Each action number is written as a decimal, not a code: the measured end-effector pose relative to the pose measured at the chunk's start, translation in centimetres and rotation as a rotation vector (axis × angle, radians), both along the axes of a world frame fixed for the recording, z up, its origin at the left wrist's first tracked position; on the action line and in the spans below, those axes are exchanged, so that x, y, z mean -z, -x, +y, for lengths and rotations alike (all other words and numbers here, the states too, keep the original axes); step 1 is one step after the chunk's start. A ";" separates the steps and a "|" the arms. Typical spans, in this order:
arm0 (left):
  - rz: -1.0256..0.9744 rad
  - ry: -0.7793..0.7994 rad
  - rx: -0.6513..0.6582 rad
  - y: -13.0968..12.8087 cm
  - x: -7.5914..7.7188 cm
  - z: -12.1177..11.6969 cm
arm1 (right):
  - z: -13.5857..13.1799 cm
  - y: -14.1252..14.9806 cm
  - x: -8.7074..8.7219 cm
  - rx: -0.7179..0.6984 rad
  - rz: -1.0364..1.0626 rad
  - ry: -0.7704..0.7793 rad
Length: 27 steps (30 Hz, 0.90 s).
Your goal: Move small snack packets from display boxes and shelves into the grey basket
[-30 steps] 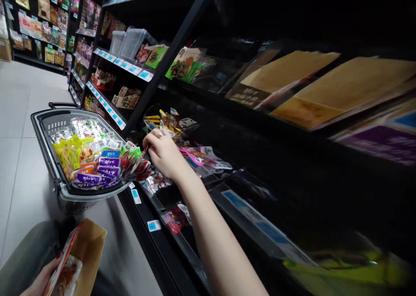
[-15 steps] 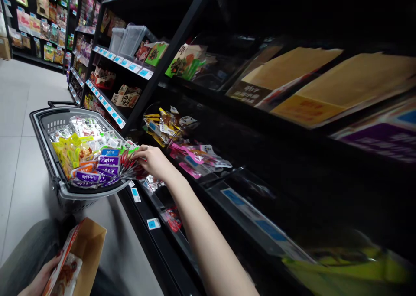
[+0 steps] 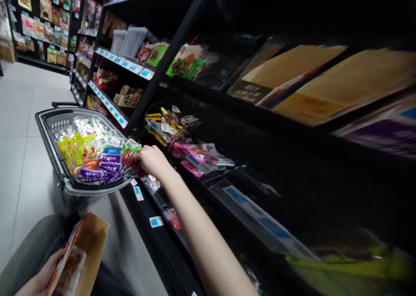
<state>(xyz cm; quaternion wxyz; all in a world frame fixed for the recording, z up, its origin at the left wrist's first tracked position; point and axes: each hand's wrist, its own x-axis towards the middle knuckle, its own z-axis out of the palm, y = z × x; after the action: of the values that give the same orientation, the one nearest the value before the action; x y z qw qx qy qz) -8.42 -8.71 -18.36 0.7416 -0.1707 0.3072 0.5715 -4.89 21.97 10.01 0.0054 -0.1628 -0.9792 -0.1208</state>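
Two hands at work in the head view: right hand (image 3: pixel 152 159) reaches out to the near right corner of the grey basket (image 3: pixel 89 192), left hand (image 3: pixel 48 270) is down low with an open carton (image 3: pixel 95 242). Step in hand, my read: sorting through the small red packets (image 3: pixel 128 159) at that corner, carton kept at the ready. Next move probably calls for a clean pinch on those packets and a lift clear of the rim, without dragging the purple packets (image 3: pixel 110 158) lying just beside them. Right fingers: curled down and bent close together, touching the red bunch — tips are hidden, so can't tell if they're clamped on it or only resting. Left fingers: wrapped on the carton's printed side, firm hold by the look of it; carton tilted, mouth up, one clear-faced packet (image 3: pixel 74 268) inside. Yellow packets (image 3: pixel 69 151) sit on the basket's far-left side, left of the purple ones. Pink packets (image 3: pixel 195 155) lie on the shelf beyond the right forearm, apart from the hand. Right edge of the view is blurred — no reading the labels there.
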 end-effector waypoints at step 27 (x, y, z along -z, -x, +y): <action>-0.076 -0.156 -0.001 0.4 -1.1 -0.3 | -19.6 -8.6 12.3 0.350 0.283 0.998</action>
<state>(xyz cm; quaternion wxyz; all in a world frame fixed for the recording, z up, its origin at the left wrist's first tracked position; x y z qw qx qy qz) -8.87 -9.02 -17.27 0.7634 -0.1340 0.2335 0.5872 3.73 2.40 -2.34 0.0389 -0.3207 -0.8658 0.3822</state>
